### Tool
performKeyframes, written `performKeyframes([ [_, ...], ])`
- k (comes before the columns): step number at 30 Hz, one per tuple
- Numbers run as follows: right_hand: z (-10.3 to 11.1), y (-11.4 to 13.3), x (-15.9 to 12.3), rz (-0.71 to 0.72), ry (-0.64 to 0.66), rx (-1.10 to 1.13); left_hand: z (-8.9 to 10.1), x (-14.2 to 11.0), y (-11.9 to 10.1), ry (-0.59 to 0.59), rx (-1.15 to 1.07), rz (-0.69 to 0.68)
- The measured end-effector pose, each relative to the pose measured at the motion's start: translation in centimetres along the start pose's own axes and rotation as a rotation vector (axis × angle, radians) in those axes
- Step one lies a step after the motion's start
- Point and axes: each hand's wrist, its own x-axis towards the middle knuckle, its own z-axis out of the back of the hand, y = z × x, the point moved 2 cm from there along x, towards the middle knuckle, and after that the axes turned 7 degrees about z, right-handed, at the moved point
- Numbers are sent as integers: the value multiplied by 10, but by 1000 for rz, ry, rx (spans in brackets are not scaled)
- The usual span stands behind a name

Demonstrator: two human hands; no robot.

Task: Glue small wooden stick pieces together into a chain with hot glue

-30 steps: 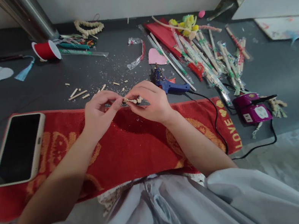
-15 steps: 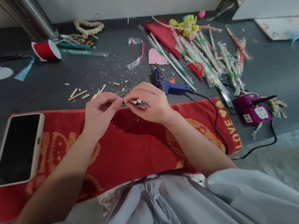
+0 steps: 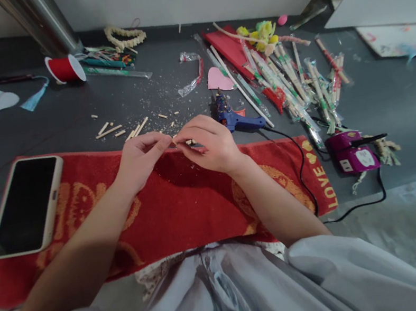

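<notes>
My left hand (image 3: 144,155) and my right hand (image 3: 208,142) meet fingertip to fingertip over the far edge of a red towel (image 3: 199,194). Each is closed in a pinch on a small pale wooden piece (image 3: 190,142), mostly covered by my right fingers; its bumpy part shows under the right hand. Short cut wooden sticks (image 3: 109,132) and pale crumbs lie on the dark table just beyond my left hand. Right of my right hand, a blue glue gun (image 3: 240,120) rests on its side.
A phone (image 3: 25,203) lies on the towel's left end. Wrapped sticks (image 3: 284,83) are heaped at the right, near a purple box (image 3: 352,152) with a black cable. A red ribbon spool (image 3: 64,69) and a pale beaded-looking loop (image 3: 126,37) sit at the back.
My hands stay in nearly the same place, with small finger movements. Less of the bumpy wooden piece shows beneath my right fingers than a second ago. The surrounding things have not been moved.
</notes>
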Motion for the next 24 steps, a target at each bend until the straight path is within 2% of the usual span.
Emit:
performKeyframes([
  [7,1,2,2,29,-22,-20,-2,1,-1,30,-107,102],
  [11,0,0,0,10,16,-22,-2,1,1,30,-170,143],
  [19,0,1,-2,11,56,-19,0,1,3,70,-144,131],
  [24,1,2,1,33,0,6,-1,-1,0,33,-72,36],
])
